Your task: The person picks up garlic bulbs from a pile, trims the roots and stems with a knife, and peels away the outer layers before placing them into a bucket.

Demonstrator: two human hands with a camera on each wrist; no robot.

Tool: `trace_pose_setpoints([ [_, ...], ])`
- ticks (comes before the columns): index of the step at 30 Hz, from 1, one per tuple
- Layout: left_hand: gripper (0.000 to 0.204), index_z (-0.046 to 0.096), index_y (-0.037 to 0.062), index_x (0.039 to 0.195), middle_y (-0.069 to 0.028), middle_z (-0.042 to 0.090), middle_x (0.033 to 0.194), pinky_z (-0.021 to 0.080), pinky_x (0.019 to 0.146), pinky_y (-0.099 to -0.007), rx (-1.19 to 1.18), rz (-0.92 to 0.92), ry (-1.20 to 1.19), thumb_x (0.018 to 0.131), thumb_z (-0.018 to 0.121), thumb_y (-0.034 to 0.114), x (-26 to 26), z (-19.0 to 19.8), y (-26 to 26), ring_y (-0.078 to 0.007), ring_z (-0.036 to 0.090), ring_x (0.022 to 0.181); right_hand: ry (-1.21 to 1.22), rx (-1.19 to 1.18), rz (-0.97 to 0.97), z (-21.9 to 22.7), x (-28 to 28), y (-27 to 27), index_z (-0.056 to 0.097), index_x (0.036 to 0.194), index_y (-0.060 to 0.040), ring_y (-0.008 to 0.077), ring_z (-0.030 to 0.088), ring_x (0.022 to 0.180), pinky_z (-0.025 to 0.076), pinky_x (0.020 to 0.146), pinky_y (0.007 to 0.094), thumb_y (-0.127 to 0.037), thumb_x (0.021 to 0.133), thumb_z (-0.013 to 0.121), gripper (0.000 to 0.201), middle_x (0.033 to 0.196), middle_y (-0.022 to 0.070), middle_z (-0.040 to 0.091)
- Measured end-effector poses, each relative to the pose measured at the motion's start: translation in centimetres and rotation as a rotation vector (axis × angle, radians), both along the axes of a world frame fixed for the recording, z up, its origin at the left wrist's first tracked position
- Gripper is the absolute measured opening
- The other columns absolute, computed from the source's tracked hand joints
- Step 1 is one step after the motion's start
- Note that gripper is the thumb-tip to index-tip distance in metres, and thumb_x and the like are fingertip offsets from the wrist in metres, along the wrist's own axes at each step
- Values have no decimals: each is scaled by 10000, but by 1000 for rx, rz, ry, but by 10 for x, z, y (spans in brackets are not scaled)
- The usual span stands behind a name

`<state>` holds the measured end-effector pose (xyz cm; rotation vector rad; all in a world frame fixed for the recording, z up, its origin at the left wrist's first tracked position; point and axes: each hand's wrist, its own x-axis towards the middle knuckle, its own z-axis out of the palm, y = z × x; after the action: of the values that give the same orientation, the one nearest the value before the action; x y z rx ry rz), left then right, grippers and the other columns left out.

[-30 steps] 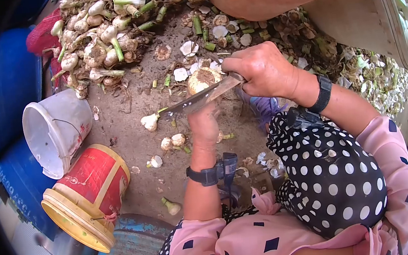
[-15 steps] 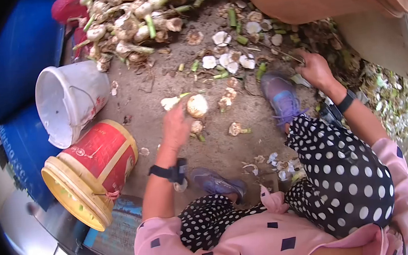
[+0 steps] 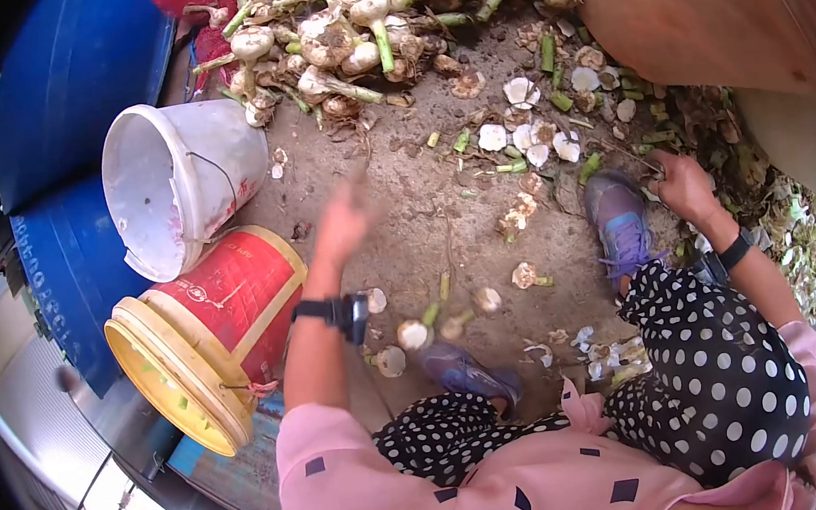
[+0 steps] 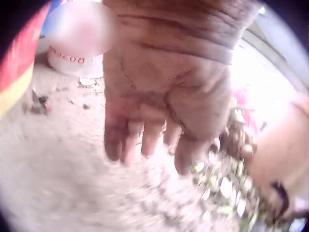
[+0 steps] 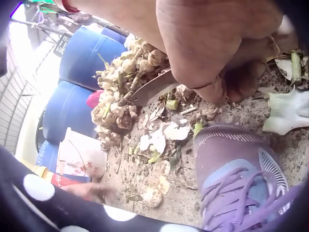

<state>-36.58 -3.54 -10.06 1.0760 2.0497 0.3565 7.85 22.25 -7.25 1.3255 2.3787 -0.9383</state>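
Observation:
In the head view my left hand (image 3: 342,224) is a blur over the bare ground, holding nothing. Its fingers hang loosely extended and apart from the thumb in the left wrist view, palm (image 4: 159,82) showing. My right hand (image 3: 684,188) is low beside the right shoe (image 3: 618,216), fingers curled round a knife whose blade (image 5: 153,89) shows in the right wrist view; its handle is hidden in the grip. Several garlic bulbs (image 3: 412,333) with cut stems lie by the left shoe (image 3: 467,374). Uncut garlic with stems forms a pile (image 3: 333,42) farther out.
A white bucket (image 3: 181,185) and a red and yellow bucket (image 3: 230,285) lie on their sides at left, near blue barrels (image 3: 87,90). Trimmed garlic scraps (image 3: 522,93) litter the ground around the right shoe. A large orange-brown tub (image 3: 712,9) stands at upper right.
The left hand has let go of the garlic bulb and moved toward the pile; loose bulbs now lie closer to the left shoe. The right hand has carried the knife away to the right shoe.

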Motion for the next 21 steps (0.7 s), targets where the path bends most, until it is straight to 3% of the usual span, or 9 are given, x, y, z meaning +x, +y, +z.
trace_pose_setpoints([
  [1, 771, 362, 11, 1377, -188, 560, 1226, 465, 892, -376, 192, 312, 12, 744, 731, 252, -4, 4, 38, -259, 590, 1037, -1, 8, 3, 1, -6, 1, 614, 1083, -46, 411, 610, 846, 489, 761, 476, -164, 671, 626, 429, 853, 245, 634],
  [3, 807, 325, -1, 1379, -260, 511, 1262, 439, 949, -426, 228, 492, 201, 743, 710, 314, 5, 13, 105, -384, 539, 1129, 105, 3, 34, 3, -17, 1, 615, 1070, -49, 407, 609, 853, 487, 760, 473, -158, 674, 644, 412, 866, 237, 635],
  [4, 807, 325, -1, 1379, -260, 511, 1262, 439, 949, -426, 228, 493, 197, 743, 710, 314, 6, 3, 123, -384, 539, 1129, 101, 5, 34, 7, -23, 1, 615, 1070, -49, 407, 609, 853, 487, 760, 473, -158, 674, 644, 412, 866, 237, 635],
  [6, 836, 351, -13, 1342, -270, 494, 1263, 451, 924, -443, -62, 607, 622, 715, 744, 376, 11, -11, 148, -418, 540, 1097, 76, -33, 19, 18, -33, 3, 617, 1044, -52, 405, 608, 853, 483, 759, 468, -155, 682, 656, 378, 871, 228, 637],
  [11, 565, 489, 14, 1152, -208, 627, 971, 496, 777, -452, 48, 674, 601, 721, 725, 292, 42, -8, 128, -390, 623, 914, 127, -19, 46, 26, -28, 1, 619, 1009, -52, 400, 611, 839, 481, 754, 465, -157, 682, 655, 345, 855, 229, 636],
  [13, 457, 456, 23, 1179, -170, 614, 1007, 542, 725, -413, 317, 1052, -379, 774, 627, 145, 69, -16, 83, -321, 637, 931, 226, -154, 32, 21, -22, 7, 624, 988, -53, 394, 619, 814, 486, 740, 465, -159, 666, 654, 341, 814, 227, 633],
  [16, 556, 347, 21, 1278, -190, 568, 1100, 586, 773, -465, 492, 1174, -1195, 741, 465, -63, 154, 19, 53, -319, 627, 973, 293, -127, 150, 31, -34, 2, 631, 991, -55, 395, 622, 783, 493, 718, 468, -154, 661, 644, 344, 786, 225, 630],
  [18, 560, 443, -51, 1245, -229, 582, 1126, 569, 772, -488, 441, 1257, -1242, 687, 466, -9, 208, 44, 58, -389, 619, 950, 342, -117, 240, 40, -45, -1, 637, 1009, -62, 397, 621, 758, 498, 688, 469, -137, 655, 624, 362, 761, 214, 630],
  [21, 690, 379, 56, 1310, -203, 559, 1165, 569, 754, -491, 463, 952, -1511, 657, 583, -38, 242, 60, 65, -378, 609, 997, 426, -18, 257, 59, -55, -4, 633, 990, -80, 386, 620, 739, 497, 666, 461, -118, 645, 625, 348, 761, 193, 632],
])
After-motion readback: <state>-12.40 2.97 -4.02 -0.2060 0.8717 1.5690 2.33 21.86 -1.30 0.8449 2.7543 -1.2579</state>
